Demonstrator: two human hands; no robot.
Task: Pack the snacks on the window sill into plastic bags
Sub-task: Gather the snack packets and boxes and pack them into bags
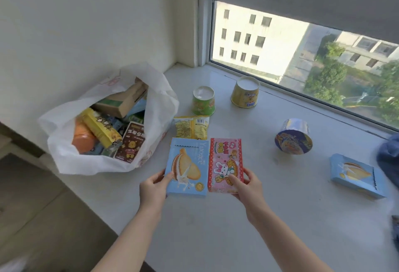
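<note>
A white plastic bag (pixel 62 155) lies open on the left of the window sill (pixel 216 224), stuffed with several snack boxes and packets. My left hand (pixel 154 186) grips a light blue biscuit box (pixel 187 168) by its lower left corner. Beside it, my right hand (pixel 246 183) holds a pink box with a rabbit (pixel 225 164) by its lower right corner. Both boxes are side by side just above the sill, right of the bag.
Behind the boxes lies a yellow snack packet (pixel 191 127). A green cup (pixel 203 100) and a yellow cup (pixel 245 92) stand upside down near the window. A blue tub (pixel 293 140) lies tilted; another blue biscuit box (pixel 356 175) rests at the right, by blue fabric (pixel 388 157).
</note>
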